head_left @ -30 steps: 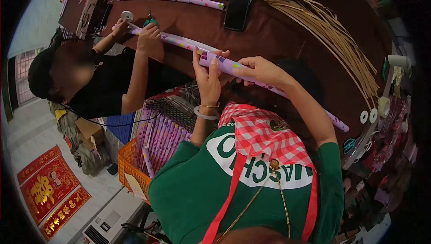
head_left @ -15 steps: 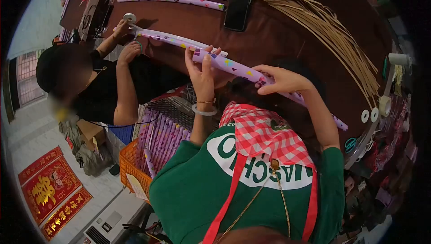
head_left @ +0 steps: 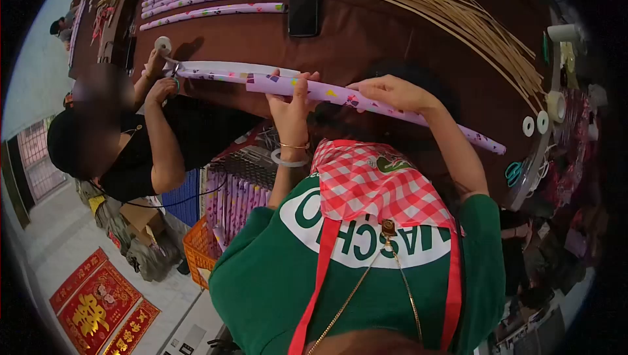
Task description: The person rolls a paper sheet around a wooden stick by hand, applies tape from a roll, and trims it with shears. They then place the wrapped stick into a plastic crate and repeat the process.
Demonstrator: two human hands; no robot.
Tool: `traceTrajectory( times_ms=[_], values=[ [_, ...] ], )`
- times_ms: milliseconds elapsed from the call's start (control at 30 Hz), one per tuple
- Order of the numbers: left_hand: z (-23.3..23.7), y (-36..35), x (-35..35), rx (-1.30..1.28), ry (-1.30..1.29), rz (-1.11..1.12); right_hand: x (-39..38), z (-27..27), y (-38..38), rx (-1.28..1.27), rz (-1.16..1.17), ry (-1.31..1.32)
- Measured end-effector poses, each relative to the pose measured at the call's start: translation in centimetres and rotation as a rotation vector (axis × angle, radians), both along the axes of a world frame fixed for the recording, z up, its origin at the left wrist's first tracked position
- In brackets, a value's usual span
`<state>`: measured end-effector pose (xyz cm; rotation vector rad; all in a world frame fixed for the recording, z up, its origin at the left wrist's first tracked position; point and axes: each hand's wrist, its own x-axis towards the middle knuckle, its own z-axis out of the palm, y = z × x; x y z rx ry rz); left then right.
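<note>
A long lilac tube with colourful printed shapes slants across in front of my apron, its right end lower. My left hand cups it from below near its upper-left end, thumb on the near side and fingers behind. Further along, my right hand grips the tube from above, fingertips partly hidden behind it. Beyond my left hand, a second printed strip with a white edge reaches toward a co-worker. The co-worker's hands hold a white tape roll and small scissors at its far end.
Several finished lilac tubes lie at the back of the brown table, beside a black phone. Tan strips fan across the right. Tape rolls and teal scissors sit at the right edge. An orange crate holds more tubes.
My view has shifted, so the table items sit further left. My right hand lies flatter over the tube, which is tilted less. The co-worker's lower hand has moved up to the tape.
</note>
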<state>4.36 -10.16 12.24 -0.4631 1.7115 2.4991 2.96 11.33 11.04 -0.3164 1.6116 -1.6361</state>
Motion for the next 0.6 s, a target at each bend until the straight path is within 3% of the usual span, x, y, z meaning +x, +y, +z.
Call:
traceTrajectory(
  times_ms=[67,133,333,467,533,600],
  values=[
    [0.4,0.3,-0.1,-0.016,-0.038,0.037,-0.3,0.9,0.0,0.156,0.006,-0.058],
    [0.5,0.4,-0.2,-0.056,-0.040,0.018,-0.4,-1.4,-0.1,0.035,0.000,-0.140],
    [0.3,0.8,0.3,-0.082,-0.012,0.045,0.4,-1.3,0.3,-0.065,0.022,-0.074],
    [0.5,0.8,0.3,-0.107,-0.031,0.011,0.3,0.0,1.4,0.051,0.111,-0.047],
    [0.7,0.6,0.0,-0.144,-0.049,0.003,1.1,-2.2,1.9,-0.055,0.054,0.118],
    [0.6,0.5,-0.3,-0.148,-0.005,0.061,1.8,-2.1,2.5,-0.068,0.063,0.006]
  ],
)
